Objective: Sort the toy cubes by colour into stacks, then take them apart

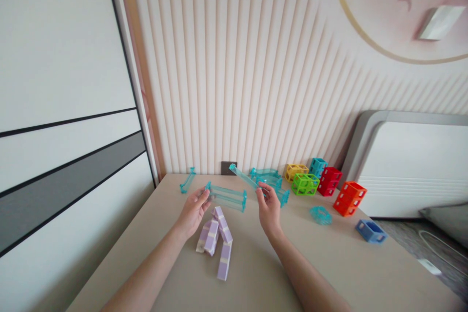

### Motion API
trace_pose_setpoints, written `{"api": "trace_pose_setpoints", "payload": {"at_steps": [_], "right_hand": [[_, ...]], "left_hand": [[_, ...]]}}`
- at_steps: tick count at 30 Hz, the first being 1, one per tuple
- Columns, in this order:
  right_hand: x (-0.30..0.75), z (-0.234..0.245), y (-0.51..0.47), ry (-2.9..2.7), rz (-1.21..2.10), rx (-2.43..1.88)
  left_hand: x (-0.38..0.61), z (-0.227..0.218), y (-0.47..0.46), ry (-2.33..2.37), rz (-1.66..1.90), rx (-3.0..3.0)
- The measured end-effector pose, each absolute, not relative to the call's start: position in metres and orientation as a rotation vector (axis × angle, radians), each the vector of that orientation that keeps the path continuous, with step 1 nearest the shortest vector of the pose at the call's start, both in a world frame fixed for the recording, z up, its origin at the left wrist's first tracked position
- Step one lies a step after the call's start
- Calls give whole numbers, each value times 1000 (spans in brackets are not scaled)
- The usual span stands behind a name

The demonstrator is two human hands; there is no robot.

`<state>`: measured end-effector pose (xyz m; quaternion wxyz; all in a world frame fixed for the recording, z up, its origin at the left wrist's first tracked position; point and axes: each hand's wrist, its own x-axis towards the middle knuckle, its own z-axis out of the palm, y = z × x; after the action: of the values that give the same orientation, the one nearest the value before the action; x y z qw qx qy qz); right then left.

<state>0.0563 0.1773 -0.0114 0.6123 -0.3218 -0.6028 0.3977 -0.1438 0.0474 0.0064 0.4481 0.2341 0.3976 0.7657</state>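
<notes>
My left hand (194, 210) pinches one end of a clear teal plastic track piece (227, 197), which points to the right above the table. A second, slimmer-looking clear teal track piece (242, 176) slants up and left from my right hand (269, 204), whose fingers are closed on its lower end. Below my left hand lie several purple-and-white wrapped packs (224, 239), partly overlapping. Behind my right hand, more teal track pieces (268, 175) sit in a group, partly hidden by it. Another small teal piece (187, 180) stands at the table's far left.
Yellow (295, 172), green (305, 184), teal (317, 167), red (329, 180) and orange (350, 199) open-frame blocks stand at the right. A round teal piece (321, 215) and a blue block (371, 231) lie nearer. A ribbed wall (219, 68) borders the table (263, 273).
</notes>
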Motion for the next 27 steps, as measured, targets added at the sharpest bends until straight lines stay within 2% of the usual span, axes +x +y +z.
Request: {"api": "trace_pose_setpoints", "payload": {"at_steps": [8, 27], "right_hand": [[52, -7, 161, -1485, 987, -456], [52, -4, 152, -1547, 1032, -405]], "left_hand": [[-142, 2, 46, 1011, 1789, 737], [-138, 9, 44, 1013, 1798, 778]]}}
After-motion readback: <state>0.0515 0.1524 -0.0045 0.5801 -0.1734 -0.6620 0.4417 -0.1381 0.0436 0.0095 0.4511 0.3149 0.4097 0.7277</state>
